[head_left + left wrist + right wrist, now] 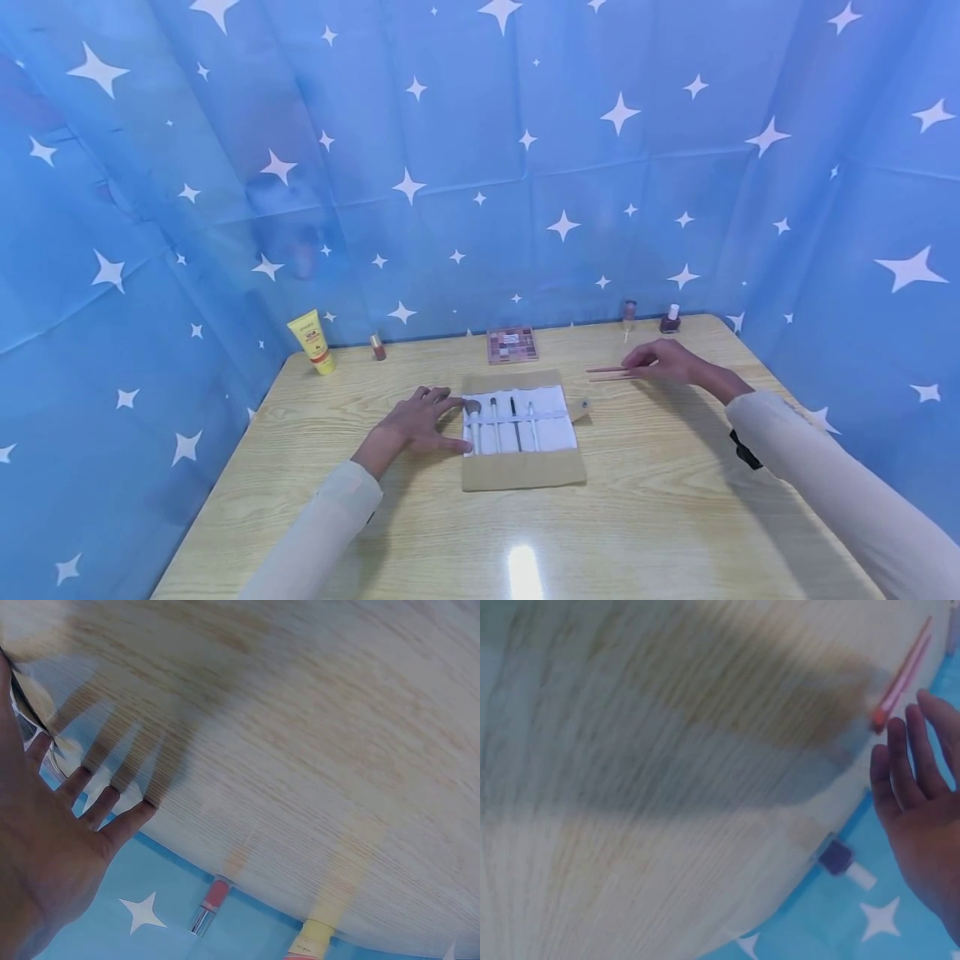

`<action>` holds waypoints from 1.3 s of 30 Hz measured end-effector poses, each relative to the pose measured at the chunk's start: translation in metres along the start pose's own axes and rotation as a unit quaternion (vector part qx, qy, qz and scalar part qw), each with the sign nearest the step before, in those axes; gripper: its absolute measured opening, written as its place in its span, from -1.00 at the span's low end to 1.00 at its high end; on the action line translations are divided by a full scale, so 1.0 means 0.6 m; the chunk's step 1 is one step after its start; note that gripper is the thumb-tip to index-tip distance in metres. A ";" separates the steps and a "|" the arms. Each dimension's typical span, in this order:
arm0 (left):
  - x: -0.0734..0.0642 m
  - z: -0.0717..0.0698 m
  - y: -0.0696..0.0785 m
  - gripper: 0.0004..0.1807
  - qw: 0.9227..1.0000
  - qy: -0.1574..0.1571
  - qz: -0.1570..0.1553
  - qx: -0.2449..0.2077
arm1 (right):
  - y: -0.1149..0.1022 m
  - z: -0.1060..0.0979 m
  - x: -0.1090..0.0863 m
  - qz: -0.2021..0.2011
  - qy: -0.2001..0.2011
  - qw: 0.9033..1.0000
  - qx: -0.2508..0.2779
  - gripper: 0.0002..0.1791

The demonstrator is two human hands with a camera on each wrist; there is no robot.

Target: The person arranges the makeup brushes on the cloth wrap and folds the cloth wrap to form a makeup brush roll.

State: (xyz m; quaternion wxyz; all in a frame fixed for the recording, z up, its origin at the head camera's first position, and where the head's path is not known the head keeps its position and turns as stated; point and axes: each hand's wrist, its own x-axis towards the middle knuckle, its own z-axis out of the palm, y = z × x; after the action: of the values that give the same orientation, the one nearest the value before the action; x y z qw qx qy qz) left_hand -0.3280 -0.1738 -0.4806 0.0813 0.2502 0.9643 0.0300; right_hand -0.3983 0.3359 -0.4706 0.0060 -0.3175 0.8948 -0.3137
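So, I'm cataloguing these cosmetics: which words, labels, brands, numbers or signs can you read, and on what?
No text can be read with certainty.
Yellow tube: printed lettering, too small and blurred to read.
Palette: a pale label patch, too blurred to read.
Dark bottle with a white cap: no lettering I can make out.
Brush roll: none visible.

A: Head cam?
B: Abv table (645, 517), near side, fwd + down, widest.
A: Wrist cams?
B: Close in: L faces table's far-left edge, R its far-right. Head/L share yellow tube (312, 342); head/R, tweezers (901, 679).
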 end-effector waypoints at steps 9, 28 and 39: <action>-0.003 -0.006 0.006 0.02 1.000 -0.007 -0.010 0.008 | 0.013 0.009 -0.004 0.042 -0.003 0.998 -0.038 -0.85; -0.004 -0.006 0.006 0.02 1.000 -0.005 -0.006 0.000 | 0.001 0.016 -0.020 0.010 -0.009 0.997 -0.077 -0.93; -0.008 -0.009 0.010 0.00 1.000 -0.007 -0.012 0.000 | -0.030 0.005 -0.031 -0.051 0.001 0.999 -0.017 -0.97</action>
State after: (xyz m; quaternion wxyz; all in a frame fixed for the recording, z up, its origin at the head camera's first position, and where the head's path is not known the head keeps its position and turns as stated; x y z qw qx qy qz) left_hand -0.3219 -0.1708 -0.4740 0.0881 0.2389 0.9667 0.0274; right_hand -0.3728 0.3339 -0.4663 -0.0162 -0.3627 0.8825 -0.2989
